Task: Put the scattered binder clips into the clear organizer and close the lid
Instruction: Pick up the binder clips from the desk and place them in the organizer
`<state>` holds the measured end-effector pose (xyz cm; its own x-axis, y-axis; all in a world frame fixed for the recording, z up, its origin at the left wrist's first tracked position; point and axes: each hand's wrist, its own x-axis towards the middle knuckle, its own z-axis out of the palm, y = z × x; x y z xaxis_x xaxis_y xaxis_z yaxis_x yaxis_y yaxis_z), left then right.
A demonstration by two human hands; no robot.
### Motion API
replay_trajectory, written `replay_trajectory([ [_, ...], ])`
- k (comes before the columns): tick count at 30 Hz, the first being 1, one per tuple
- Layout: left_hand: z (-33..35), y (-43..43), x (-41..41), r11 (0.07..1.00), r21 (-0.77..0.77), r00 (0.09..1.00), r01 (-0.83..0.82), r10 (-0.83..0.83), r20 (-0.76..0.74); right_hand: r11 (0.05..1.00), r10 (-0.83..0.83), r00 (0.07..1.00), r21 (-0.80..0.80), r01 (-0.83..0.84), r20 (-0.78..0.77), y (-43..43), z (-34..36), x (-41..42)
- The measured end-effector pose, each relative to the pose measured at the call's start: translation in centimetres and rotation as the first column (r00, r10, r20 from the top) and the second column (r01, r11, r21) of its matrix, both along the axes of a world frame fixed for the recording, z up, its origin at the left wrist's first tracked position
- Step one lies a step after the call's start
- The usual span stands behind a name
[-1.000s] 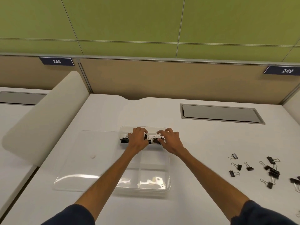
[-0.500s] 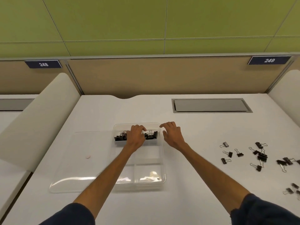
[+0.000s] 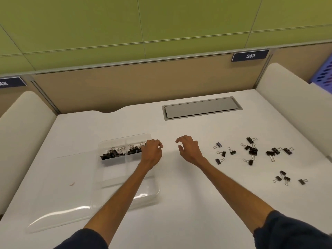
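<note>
The clear plastic hinged lid (image 3: 59, 186) lies flat on the desk, left of the clear plastic divided organizer (image 3: 156, 192), so every compartment is open from above. Black binder clips with silver wire handles (image 3: 112, 154) lie in the two far compartments, while the near ones look empty. The left hand (image 3: 151, 154) rests at the right edge of the far right compartment with its fingers curled down; its back hides whether they pinch a clip, so I cannot tell. It probably sits there to settle or drop clips. The right hand (image 3: 188, 150) hovers above bare desk between the organizer and the loose pile, fingers loosely bent and apart, holding nothing, well placed to reach right. The scattered black binder clips (image 3: 251, 152) lie well apart from the organizer, in several small clusters, so most of the task is not yet done.

The white desk top (image 3: 179, 209) is smooth and has a grey cable flap (image 3: 201, 108) set in near the back. Pale curved dividers stand on both sides, with a tan partition and a green wall behind
</note>
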<state>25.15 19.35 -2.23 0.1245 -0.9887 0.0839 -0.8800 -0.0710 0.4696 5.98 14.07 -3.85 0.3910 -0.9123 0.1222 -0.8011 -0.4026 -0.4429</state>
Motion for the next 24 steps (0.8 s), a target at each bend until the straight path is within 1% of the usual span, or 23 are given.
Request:
replay_trajectory([
  [3,-0.7,-0.2,-2.9,0.999,0.013,0.999,0.037,-0.037,0.001,0.999,-0.044,0.999,0.034,0.043,0.017,0.2,-0.2,-3.6],
  [7,-1.6,-0.1,-7.4,0.998,0.039,0.997,0.058,-0.060,0.043,0.993,-0.101,0.995,0.070,0.100,0.015,0.9,-1.2,-9.1],
  [10,-2.2,0.0,-10.8,0.993,0.049,0.993,0.108,-0.109,0.032,0.983,-0.156,0.986,0.109,0.148,0.064,1.3,-2.1,-13.1],
  [12,-2.5,-0.2,-12.7,0.989,0.058,0.989,0.139,-0.141,0.045,0.978,-0.192,0.977,0.105,0.182,0.093,1.3,-2.5,-15.5],
  [15,-2.9,-0.6,-15.4,0.987,0.064,0.987,0.144,-0.148,0.055,0.969,-0.231,0.970,0.108,0.223,0.070,1.5,-2.3,-18.5],
  [19,-2.6,-1.4,-19.4,0.985,0.063,0.983,0.161,-0.166,0.078,0.964,-0.259,0.963,0.090,0.252,0.079,1.5,-2.5,-22.5],
  [24,-2.6,-3.0,-24.6,0.985,0.057,0.979,0.162,-0.168,0.115,0.949,-0.304,0.949,0.114,0.294,0.084,1.4,-2.5,-27.3],
])
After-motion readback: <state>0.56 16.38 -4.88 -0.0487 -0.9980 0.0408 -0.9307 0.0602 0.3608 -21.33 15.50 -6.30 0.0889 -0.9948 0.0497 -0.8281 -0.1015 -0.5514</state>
